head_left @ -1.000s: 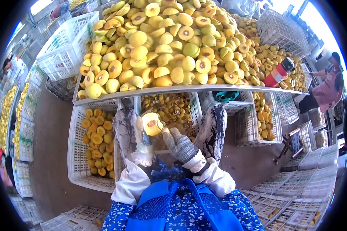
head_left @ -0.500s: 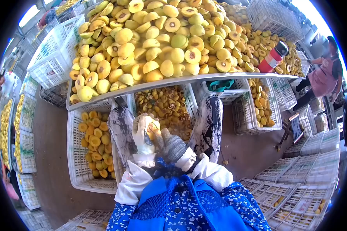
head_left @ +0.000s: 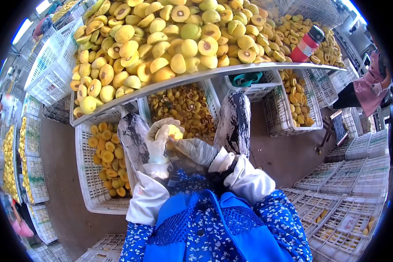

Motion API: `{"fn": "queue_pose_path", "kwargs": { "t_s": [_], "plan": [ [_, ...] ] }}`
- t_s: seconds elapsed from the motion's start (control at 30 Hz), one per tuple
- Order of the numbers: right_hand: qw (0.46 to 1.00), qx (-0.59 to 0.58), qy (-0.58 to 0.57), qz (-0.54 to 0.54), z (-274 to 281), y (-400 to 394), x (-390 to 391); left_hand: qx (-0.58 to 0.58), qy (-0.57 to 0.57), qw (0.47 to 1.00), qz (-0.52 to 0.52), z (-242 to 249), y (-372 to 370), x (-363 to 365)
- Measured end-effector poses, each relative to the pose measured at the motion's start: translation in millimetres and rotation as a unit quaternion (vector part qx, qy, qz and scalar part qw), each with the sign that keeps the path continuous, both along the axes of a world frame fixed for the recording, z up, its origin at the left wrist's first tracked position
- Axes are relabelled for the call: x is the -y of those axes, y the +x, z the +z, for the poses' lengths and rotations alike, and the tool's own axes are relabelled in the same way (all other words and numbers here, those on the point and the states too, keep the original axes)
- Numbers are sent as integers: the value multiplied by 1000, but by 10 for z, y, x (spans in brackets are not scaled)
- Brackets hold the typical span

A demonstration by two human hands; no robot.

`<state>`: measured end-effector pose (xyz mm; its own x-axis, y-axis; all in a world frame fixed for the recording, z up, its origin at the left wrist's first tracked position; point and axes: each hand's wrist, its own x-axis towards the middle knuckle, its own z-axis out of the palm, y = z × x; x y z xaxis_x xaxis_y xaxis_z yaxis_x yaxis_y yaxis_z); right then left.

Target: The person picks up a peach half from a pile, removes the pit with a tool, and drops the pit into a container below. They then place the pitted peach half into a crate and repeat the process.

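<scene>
Midway through, left hand (head_left: 159, 139) is clamped on a peach half (head_left: 174, 131), right hand (head_left: 196, 150) closed beside it, many halves (head_left: 161, 43) heaped on the counter (head_left: 196, 77).

Head camera looks steeply down, close above the hands (head_left: 179, 142).

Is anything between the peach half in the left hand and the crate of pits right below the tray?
Nothing visible. The left hand holds the peach half just before the pit crate, with open air between. The right hand touches the fruit from the near side, not the crate side.
</scene>
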<state>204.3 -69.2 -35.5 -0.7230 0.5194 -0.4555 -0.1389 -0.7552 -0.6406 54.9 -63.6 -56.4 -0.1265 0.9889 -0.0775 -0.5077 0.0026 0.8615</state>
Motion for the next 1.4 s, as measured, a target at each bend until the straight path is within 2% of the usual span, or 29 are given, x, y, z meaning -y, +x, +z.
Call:
{"fn": "queue_pose_path", "kwargs": {
  "t_s": [0.07, 0.1, 0.13, 0.2, 0.27, 0.33, 0.37, 0.4, 0.43, 0.47, 0.5, 0.53, 0.6, 0.67, 0.7, 0.73, 0.77, 0.8, 0.83, 0.87, 0.93, 1.07, 1.1, 1.2, 1.23, 1.3, 1.33, 1.37, 1.4],
  "plan": [
    [996, -45, 7, 74, -275, 142, -102, -47, -17, 996, -71, -16, -53, -17],
    [987, -67, -86, 120, -262, 188, -179, -118, -12, 988, -97, 29, -50, -12],
    [966, -90, -177, 164, -235, 228, -266, -92, -17, 991, -99, 55, -40, -11],
    [957, -162, -185, 152, -226, 225, -222, -37, -23, 994, -99, 97, -9, -29],
    [965, -256, -9, 49, -261, 56, -5, 223, -5, 973, -55, -47, 28, -130],
    [977, -132, -127, -110, -495, -184, -97, 282, -2, 959, 7, -118, -52, -242],
    [977, -95, -133, -134, -544, -201, -169, 136, -4, 985, 103, -79, -169, -230],
    [976, -60, -137, -157, -555, -226, -250, -16, -4, 980, 198, -9, -336, -221],
    [966, -45, -185, -174, -596, -213, -294, -207, 16, 937, 279, -38, -561, -246],
    [964, 97, -139, -204, -961, -233, -373, -404, 66, 858, 309, -33, -831, -257],
    [962, 102, -139, -212, -1054, -213, -383, -689, 144, 632, 324, 257, -1046, -218],
    [959, 107, -142, -220, -1097, -211, -368, -793, 44, 497, 350, 455, -1108, -200],
    [955, 133, -123, -236, -721, -254, -269, -853, 140, 393, 313, 734, -1290, -404],
    [957, 157, -142, -198, -849, -334, -303, -864, 270, 360, 227, 781, -1297, -816],
    [965, 148, -115, -183, -1098, -372, -284, -903, 237, 337, 124, 844, -1182, -983],
    [971, 122, -100, -178, -1112, -369, -258, -929, 202, 311, 19, 903, -1094, -1132],
    [976, 95, -85, -174, -1128, -366, -233, -936, 161, 310, -35, 825, -1091, -1311],
    [978, 98, -72, -170, -1135, -348, -227, -939, 121, 310, -88, 773, -1041, -1453],
    [979, 100, -58, -168, -1141, -346, -227, -923, 133, 344, -109, 774, -1049, -1529],
    [980, 102, -44, -167, -1137, -341, -245, -929, 122, 322, -133, 770, -1030, -1558],
    [979, 93, -64, -171, -1072, -304, -262, -929, 124, 320, -137, 684, -1068, -1546],
    [978, 123, -31, -169, -899, -295, -219, -817, 251, 513, 75, 415, -1183, -1472],
    [977, 132, -6, -168, -809, -273, -205, -785, 280, 536, 133, 455, -1117, -1421],
    [968, 152, 98, -173, -614, -229, -182, -619, 185, 744, 170, 282, -1062, -1374],
    [961, 158, 139, -177, -576, -213, -185, -550, 228, 774, 218, 282, -978, -1364],
    [949, 136, 179, -221, -695, -280, -223, -304, 113, 923, 205, 343, -871, -1306],
    [942, 126, 196, -242, -801, -299, -246, -170, 48, 966, 188, 367, -819, -1252],
    [881, 173, 356, -258, -902, -273, -292, -108, 52, 981, 150, 412, -762, -1154],
    [863, 201, 397, -241, -752, -237, -305, -48, 38, 989, 135, 338, -712, -1100]
  ]
}}
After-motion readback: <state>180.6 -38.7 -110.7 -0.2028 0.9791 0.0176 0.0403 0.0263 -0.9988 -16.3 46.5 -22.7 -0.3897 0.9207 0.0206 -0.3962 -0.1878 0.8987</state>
